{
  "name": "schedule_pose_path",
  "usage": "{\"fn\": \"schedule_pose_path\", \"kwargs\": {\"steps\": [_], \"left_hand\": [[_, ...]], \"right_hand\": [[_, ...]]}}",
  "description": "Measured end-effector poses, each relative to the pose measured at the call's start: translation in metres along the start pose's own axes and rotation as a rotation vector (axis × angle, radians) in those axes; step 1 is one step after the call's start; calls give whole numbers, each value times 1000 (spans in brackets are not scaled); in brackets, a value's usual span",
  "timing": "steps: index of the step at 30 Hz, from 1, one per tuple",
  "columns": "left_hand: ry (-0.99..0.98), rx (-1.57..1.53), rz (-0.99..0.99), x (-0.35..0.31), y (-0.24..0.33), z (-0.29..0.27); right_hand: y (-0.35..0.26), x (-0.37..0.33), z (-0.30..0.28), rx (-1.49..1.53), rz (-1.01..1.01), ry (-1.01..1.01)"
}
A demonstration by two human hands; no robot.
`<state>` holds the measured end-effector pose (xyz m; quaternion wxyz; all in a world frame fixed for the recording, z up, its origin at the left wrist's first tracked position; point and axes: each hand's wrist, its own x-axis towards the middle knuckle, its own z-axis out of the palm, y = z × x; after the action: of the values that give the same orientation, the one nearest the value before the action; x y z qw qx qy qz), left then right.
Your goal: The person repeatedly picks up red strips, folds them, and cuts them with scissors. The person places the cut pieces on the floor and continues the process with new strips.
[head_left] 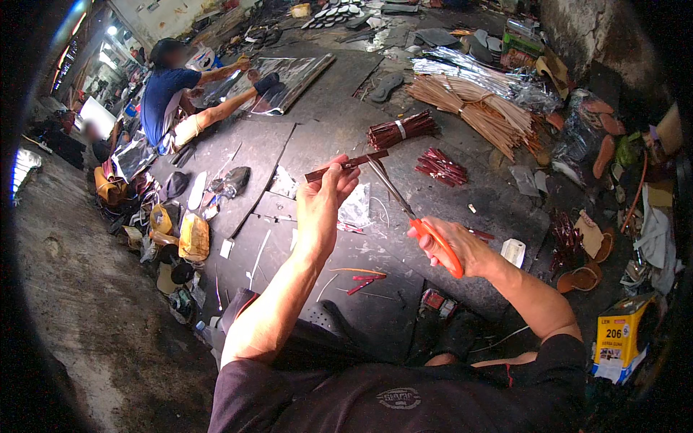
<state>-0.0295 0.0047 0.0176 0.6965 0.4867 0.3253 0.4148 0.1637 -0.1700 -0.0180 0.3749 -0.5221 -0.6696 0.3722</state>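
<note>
My left hand (328,193) pinches a narrow dark-red strip (354,163), holding it up across the middle of the view. In my right hand (455,249) is a pair of scissors (434,242) with orange handles. Its metal blades point up and left, their tips at the right part of the strip; whether they touch it I cannot tell. Just beyond lie a bundle of dark-red strips (403,130) tied with a pale band and a smaller loose pile of red strips (442,167). Short red pieces (367,283) rest on the dark floor boards below my hands.
A person in a blue shirt (170,90) sits at the far left beside a shiny sheet (289,86). Long tan strips (476,108) are heaped at the back right. A yellow tin (621,339) stands at the right. A yellow jug (193,237) is among clutter at the left.
</note>
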Motion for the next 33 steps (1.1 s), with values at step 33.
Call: {"fn": "schedule_pose_path", "kwargs": {"steps": [33], "left_hand": [[-64, 47, 1, 1, 21, -2]], "right_hand": [[132, -55, 32, -676, 198, -320]]}}
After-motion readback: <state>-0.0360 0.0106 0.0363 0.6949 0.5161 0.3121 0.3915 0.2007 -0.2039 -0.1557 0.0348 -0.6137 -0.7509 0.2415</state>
